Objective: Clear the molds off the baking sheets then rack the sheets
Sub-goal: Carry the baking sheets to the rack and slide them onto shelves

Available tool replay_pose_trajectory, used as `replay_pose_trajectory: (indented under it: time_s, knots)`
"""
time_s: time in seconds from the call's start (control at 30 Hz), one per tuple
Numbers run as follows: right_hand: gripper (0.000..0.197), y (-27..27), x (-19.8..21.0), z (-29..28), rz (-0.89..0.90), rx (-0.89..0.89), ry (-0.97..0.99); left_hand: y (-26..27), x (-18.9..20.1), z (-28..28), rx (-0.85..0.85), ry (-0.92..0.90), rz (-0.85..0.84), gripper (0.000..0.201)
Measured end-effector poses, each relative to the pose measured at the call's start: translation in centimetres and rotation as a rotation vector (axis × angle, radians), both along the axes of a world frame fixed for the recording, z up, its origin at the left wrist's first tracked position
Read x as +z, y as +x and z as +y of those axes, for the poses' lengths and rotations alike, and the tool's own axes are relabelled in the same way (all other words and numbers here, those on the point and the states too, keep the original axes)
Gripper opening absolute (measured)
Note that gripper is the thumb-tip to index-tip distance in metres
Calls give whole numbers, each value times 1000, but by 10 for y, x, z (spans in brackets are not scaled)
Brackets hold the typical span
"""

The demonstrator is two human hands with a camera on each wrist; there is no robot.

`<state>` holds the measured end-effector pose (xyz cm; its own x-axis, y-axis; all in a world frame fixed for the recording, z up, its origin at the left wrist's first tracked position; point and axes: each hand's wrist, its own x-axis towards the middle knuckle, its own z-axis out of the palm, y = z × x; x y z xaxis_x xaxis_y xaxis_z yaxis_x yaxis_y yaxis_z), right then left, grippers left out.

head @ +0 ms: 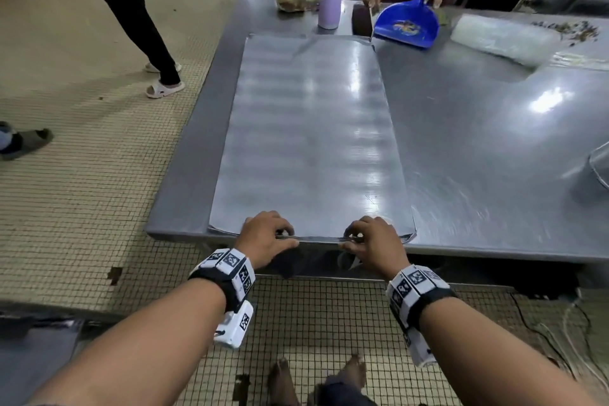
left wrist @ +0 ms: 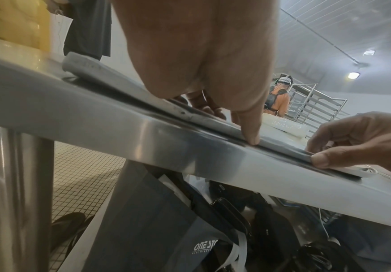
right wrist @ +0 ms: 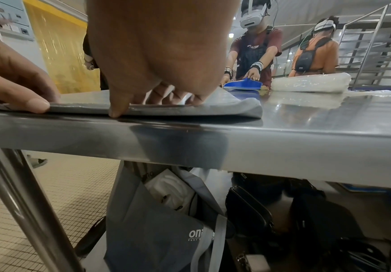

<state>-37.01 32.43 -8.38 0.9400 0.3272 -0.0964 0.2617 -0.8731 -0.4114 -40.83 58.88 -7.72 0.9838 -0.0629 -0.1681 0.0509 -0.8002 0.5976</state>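
Both hands hold the near edge of the baking sheet (head: 309, 128): the left hand (head: 267, 237) and the right hand (head: 374, 241) each curl their fingers over the rim, with a thumb (right wrist: 117, 108) pressed against the edge from the front. Both arms reach straight forward, side by side, with the palms facing down. Lying flat on the steel table (head: 478, 148), the sheet stretches away from the hands toward a blue dustpan (head: 407, 25) and a purple bottle (head: 329, 0) at the far end.
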Motion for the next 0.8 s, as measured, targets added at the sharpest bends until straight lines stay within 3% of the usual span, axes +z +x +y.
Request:
replay_pose_trajectory:
  time_s: [0.23, 0.33, 0.4, 0.5, 0.6, 0.8]
  knots:
    - [30, -27, 3, -13, 95, -77, 142, -27, 9, -6, 19, -18, 66, 33]
    - [29, -21, 5, -40, -4, -225, 129, -29, 15, 7, 261, -93, 9, 39]
    - [46, -15, 6, -64, -15, -405, 42, -29, 13, 25, 475, 47, -51, 52]
    - [75, -13, 5, -85, 140, -552, 21, -33, 10, 40, 724, 173, 109, 70]
    - [75, -12, 2, -87, 227, -562, 152, -39, 2, 42, 835, 4, 191, 68]
    - [74, -7, 2, -98, 250, -549, 211, -47, -3, 39, 908, -169, 129, 59]
